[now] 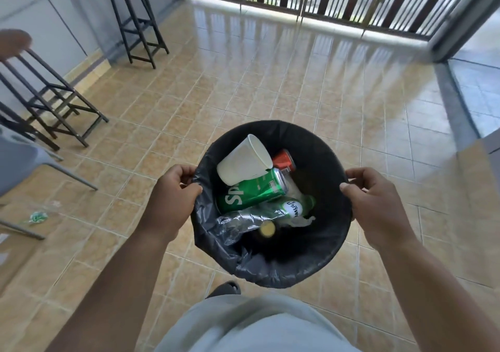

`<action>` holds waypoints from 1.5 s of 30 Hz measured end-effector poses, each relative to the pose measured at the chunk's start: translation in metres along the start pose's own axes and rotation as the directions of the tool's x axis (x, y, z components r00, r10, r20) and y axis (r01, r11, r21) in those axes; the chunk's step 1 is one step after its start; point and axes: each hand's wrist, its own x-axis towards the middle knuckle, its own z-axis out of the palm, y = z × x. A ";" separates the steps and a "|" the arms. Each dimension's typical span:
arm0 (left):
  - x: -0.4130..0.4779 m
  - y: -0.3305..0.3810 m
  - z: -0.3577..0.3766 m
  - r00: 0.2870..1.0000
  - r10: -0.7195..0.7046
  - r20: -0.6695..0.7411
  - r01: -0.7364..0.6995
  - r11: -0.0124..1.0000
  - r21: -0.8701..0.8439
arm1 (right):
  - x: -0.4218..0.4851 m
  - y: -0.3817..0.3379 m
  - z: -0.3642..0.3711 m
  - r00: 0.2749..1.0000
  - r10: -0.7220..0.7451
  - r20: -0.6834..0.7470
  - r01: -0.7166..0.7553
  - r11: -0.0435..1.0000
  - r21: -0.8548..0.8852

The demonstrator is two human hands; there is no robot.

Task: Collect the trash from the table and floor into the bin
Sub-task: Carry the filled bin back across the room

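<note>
Our left hand [173, 189] and right hand [370, 197] each clamp opposite rims of the bin [324, 243], held between them above the tiled floor [270, 86]. Inside lie a white cup [240, 162], a green can [251, 192], a red can [284, 160] and a crushed bottle [259, 216]. A green wrapper [38, 216] lies on the floor, far left of the bin.

Black stools [140, 24], tiled floor [270, 86]

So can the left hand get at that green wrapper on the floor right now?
Probably not yet. The left hand is gripping the bin rim, and the green wrapper lies well off to the left, near a chair leg.
</note>
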 end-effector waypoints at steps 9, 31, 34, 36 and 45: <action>0.022 -0.013 -0.064 0.996 -0.037 -0.087 0.033 0.998 -0.051 | 0.020 -0.040 0.069 0.997 -0.034 0.073 0.036 0.999 -0.020; 0.019 -0.042 -0.174 0.722 -0.319 -0.614 0.209 0.947 -0.246 | 0.112 -0.150 0.282 0.741 -0.195 0.643 0.243 0.970 0.015; 0.006 -0.045 -0.178 0.643 -0.358 -0.677 0.228 0.934 -0.276 | 0.119 -0.163 0.312 0.656 -0.209 0.725 0.271 0.962 0.032; -0.004 -0.049 -0.182 0.573 -0.391 -0.720 0.231 0.920 -0.316 | 0.119 -0.174 0.338 0.580 -0.226 0.783 0.297 0.953 0.056; -0.068 -0.081 -0.221 0.267 -0.525 -0.808 0.137 0.851 -0.507 | 0.048 -0.209 0.445 0.263 -0.249 0.932 0.406 0.905 0.127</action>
